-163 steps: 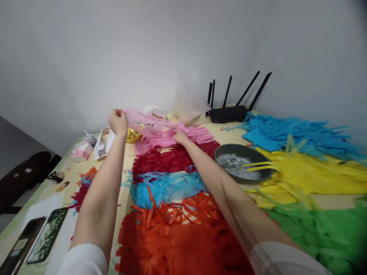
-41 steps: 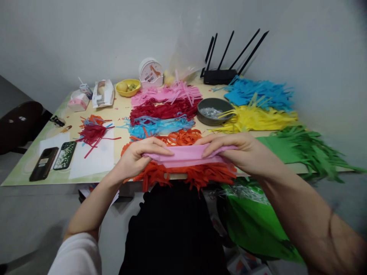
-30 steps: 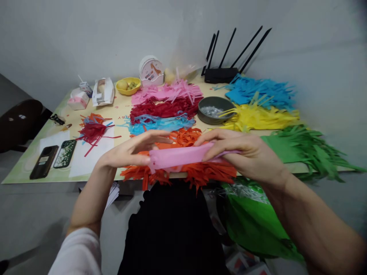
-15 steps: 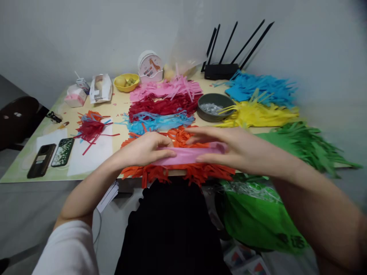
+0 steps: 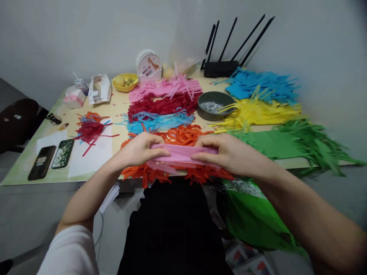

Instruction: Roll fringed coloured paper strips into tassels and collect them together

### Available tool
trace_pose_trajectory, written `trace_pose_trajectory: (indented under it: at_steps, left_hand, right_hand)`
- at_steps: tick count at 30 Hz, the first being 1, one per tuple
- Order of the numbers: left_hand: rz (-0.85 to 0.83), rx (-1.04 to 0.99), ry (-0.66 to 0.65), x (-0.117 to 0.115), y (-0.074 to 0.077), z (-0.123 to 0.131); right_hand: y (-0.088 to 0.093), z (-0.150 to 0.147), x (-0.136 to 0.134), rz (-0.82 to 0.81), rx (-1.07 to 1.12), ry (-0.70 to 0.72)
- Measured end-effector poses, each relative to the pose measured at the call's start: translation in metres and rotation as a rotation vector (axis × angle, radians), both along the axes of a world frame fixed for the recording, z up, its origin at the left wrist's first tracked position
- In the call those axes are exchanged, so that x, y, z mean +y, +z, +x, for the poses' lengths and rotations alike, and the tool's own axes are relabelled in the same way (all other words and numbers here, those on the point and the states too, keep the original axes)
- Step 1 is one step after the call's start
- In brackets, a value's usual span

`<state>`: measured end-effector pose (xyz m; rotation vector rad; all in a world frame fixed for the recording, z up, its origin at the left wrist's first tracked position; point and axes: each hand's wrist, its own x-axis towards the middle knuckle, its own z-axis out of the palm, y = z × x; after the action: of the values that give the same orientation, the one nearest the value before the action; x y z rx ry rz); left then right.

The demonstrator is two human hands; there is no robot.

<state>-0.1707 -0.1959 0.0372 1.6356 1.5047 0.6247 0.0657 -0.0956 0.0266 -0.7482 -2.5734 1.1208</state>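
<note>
A pink strip of tissue paper (image 5: 180,152) is stretched between my hands, above the table's front edge. My left hand (image 5: 142,149) pinches its left end between thumb and fingers. The right end is gripped by my right hand (image 5: 223,151), thumb on top. Thin pink fringes hang below the strip near the left hand. Beneath it lies a bundle of orange fringed paper (image 5: 183,133), partly hidden by the hands and the strip. Light blue fringed paper (image 5: 160,121), dark red fringed paper (image 5: 166,105) and pink fringed paper (image 5: 160,89) lie in rows behind.
A dark bowl (image 5: 215,106) holds small clear pieces. To the right lie blue (image 5: 262,88), yellow (image 5: 263,112) and green fringed paper (image 5: 269,143). Two phones (image 5: 42,162) and a small mixed tassel (image 5: 91,130) are at left. A black router (image 5: 221,68) stands behind.
My right hand has closed from a loose, spread hold onto the pink strip and moved slightly left. The strip now looks narrower, with fringes showing below it.
</note>
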Motion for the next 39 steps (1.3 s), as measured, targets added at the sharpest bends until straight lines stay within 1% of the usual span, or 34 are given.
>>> trace_pose_trajectory:
  at_steps: [3,6,9,11,13,15,20,24,26,28,30,34,36,37,39]
  left_hand:
    - [0.004,0.022,-0.009,0.004,-0.001,0.001]
    - [-0.007,0.014,-0.029,0.007,0.000,0.002]
    - [-0.015,0.040,-0.063,0.008,0.001,0.003]
    - [-0.015,0.046,-0.087,0.008,0.002,0.003]
    - [0.000,0.027,-0.081,0.006,0.000,0.003]
    - [0.013,-0.035,-0.043,0.003,-0.004,0.003]
    - [-0.005,-0.354,0.064,-0.009,-0.016,0.005]
    - [0.082,-0.457,0.154,-0.017,-0.025,0.007]
    - [0.143,-0.495,0.176,-0.020,-0.029,0.007]
    - [0.210,-0.534,0.180,-0.021,-0.034,0.008]
    - [0.231,-0.579,0.190,-0.021,-0.038,0.008]
    - [0.225,-0.620,0.266,-0.022,-0.046,0.010]
    - [0.230,-0.614,0.280,-0.023,-0.050,0.009]
    - [0.236,-0.613,0.265,-0.024,-0.051,0.007]
    - [0.272,-0.599,0.188,-0.025,-0.053,0.005]
  right_hand:
    - [-0.001,0.000,-0.002,-0.012,-0.013,-0.024]
    - [-0.003,0.001,-0.002,-0.027,0.029,-0.034]
    - [-0.005,0.003,0.000,-0.044,0.044,0.002]
    - [-0.006,0.005,0.000,-0.023,0.014,0.017]
    - [-0.008,0.006,-0.001,0.018,0.018,-0.021]
    - [-0.009,0.007,-0.004,0.001,0.066,-0.065]
    - [-0.017,0.010,-0.016,-0.181,0.254,-0.127]
    - [-0.032,0.012,-0.022,-0.291,0.430,-0.194]
    - [-0.039,0.013,-0.023,-0.317,0.496,-0.202]
    - [-0.042,0.013,-0.023,-0.297,0.537,-0.174]
    - [-0.042,0.012,-0.024,-0.241,0.554,-0.137]
    - [-0.039,0.011,-0.026,-0.052,0.556,-0.112]
    - [-0.037,0.011,-0.026,0.027,0.556,-0.090]
    - [-0.036,0.012,-0.026,0.051,0.555,-0.072]
    - [-0.035,0.014,-0.024,0.077,0.556,-0.017]
